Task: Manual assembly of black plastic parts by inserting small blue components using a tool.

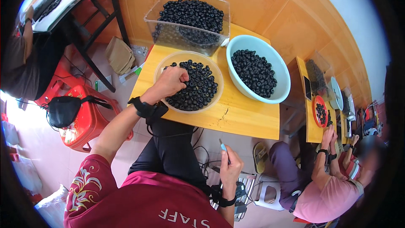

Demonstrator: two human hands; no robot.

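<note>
head: right hand (230, 166) grips slim tool (223, 147), long axis up-left; left hand (171, 81) at black beads (200, 85), grasp unclear.

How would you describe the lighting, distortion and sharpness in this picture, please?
Head view, lighting: white glare washes out the floor at far left; head view, distortion: the tiled wall's upper edge bows along the right; head view, sharpness: the left hand and nearby black beads look fairly crisp, while the co-worker in pink is blurred around the head.
</note>
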